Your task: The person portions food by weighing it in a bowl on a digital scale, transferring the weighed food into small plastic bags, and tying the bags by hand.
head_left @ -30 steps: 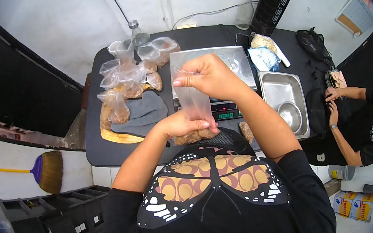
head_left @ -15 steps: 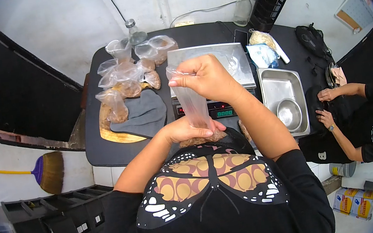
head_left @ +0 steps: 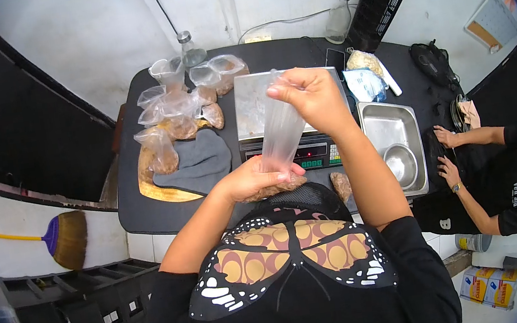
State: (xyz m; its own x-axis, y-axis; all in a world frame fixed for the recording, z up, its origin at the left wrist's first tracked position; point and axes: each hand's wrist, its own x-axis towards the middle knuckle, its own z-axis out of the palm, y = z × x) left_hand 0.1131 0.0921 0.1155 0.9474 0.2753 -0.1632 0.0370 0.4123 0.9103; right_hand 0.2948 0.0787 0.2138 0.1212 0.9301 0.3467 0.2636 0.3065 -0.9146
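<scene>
A clear plastic bag (head_left: 281, 126) is stretched upward between my two hands, in front of the weighing scale (head_left: 257, 99). My right hand (head_left: 312, 99) pinches its top end, high over the scale's metal plate. Lower down, my left hand (head_left: 260, 177) is closed around the bag's neck, just above brown contents (head_left: 275, 189) close to my body. What the contents are I cannot tell. Another small bag of brown stuff (head_left: 341, 186) lies at the table edge, right of my left hand.
Several filled bags (head_left: 176, 107) and a grey cloth (head_left: 199, 159) lie on the left. A steel tray (head_left: 422, 140) with a bowl (head_left: 401, 165) sits on the right. A co-worker (head_left: 502, 175) is at the table's right end. Glass bottles (head_left: 194, 55) stand behind.
My right hand has moved right, drawing the bag's top to the right. The small bag at the table edge and more of the scale's front panel are now uncovered.
</scene>
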